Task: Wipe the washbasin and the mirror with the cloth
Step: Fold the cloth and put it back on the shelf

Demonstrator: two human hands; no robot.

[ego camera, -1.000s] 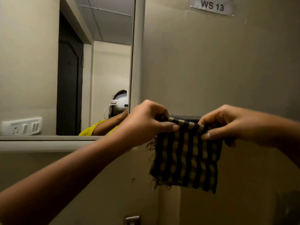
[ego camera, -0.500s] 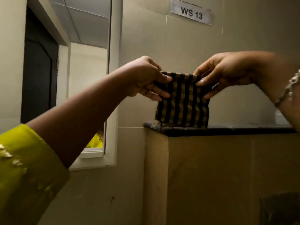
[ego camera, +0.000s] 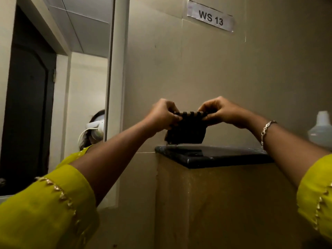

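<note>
A dark cloth (ego camera: 186,131) with black and tan stripes hangs folded between both hands, its lower edge just above a black ledge (ego camera: 224,158). My left hand (ego camera: 162,116) pinches its top left corner and my right hand (ego camera: 220,112) pinches its top right corner. The mirror (ego camera: 59,83) with a white frame fills the left side and reflects a dark door and a person wearing a white headset. The washbasin is out of view.
A beige boxed-in pillar (ego camera: 224,203) carries the black ledge. A pale plastic bottle (ego camera: 321,131) stands on the ledge at the far right. A label reading WS 13 (ego camera: 211,17) is stuck high on the beige wall.
The cloth is now gathered narrower and my hands have come closer together over the ledge. The view has shifted, so the mirror and the bottle show more.
</note>
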